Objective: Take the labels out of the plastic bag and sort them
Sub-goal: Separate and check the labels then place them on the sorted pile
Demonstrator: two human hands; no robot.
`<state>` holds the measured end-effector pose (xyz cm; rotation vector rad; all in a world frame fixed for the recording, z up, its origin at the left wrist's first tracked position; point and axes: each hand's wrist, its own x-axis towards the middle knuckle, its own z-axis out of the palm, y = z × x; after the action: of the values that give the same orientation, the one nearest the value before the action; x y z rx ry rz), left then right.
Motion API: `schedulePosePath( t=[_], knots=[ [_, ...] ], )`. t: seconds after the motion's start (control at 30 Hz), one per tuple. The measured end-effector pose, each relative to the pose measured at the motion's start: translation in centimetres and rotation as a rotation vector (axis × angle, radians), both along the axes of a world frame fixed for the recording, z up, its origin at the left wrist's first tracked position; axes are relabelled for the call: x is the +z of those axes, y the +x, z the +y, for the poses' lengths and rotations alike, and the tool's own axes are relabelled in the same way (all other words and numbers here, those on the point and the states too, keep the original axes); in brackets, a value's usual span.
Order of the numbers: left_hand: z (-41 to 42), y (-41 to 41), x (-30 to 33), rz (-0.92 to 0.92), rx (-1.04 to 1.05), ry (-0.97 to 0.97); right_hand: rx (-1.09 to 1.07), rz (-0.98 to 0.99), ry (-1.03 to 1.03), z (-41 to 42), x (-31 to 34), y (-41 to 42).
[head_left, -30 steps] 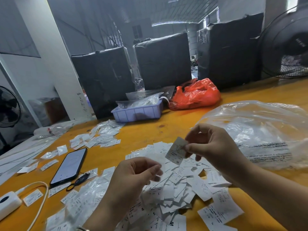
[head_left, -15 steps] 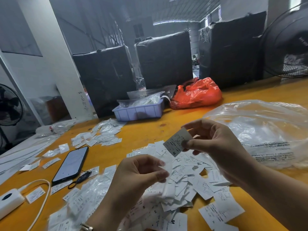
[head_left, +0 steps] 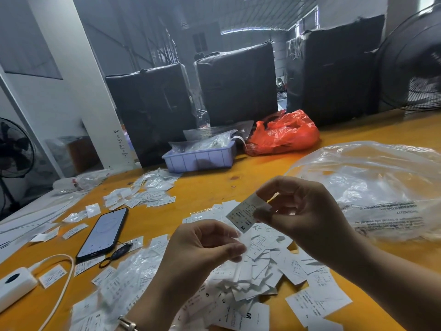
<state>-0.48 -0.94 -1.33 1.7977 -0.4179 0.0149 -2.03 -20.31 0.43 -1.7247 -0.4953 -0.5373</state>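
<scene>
My right hand pinches one white label printed with an M, held up above the table. Just below and to the left hovers my left hand, its fingers loosely curled, thumb and forefinger apart with nothing visible between them. Under both hands lies a loose pile of white labels marked S, M and L. The clear plastic bag lies crumpled on the right of the yellow table. A smaller group of labels lies farther back on the left.
A black phone and a key fob lie left of the pile, with a white power bank and cable at the left edge. Behind are a purple tray, an orange bag, black wrapped bales and a fan.
My right hand has raised the label a little and tilted it so the M shows. My left hand has risen closer to it.
</scene>
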Motion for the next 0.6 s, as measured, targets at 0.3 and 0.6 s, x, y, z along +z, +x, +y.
schedulePosePath(
  t=[0.3,0.6],
  knots=[
    [-0.01,-0.02,-0.06,0.005,-0.008,0.043,-0.003,-0.036,-0.050,-0.20,-0.15,0.17],
    [0.14,0.03,0.05,-0.003,-0.013,0.051,0.021,0.025,-0.111,-0.61,-0.82,0.82]
  ],
)
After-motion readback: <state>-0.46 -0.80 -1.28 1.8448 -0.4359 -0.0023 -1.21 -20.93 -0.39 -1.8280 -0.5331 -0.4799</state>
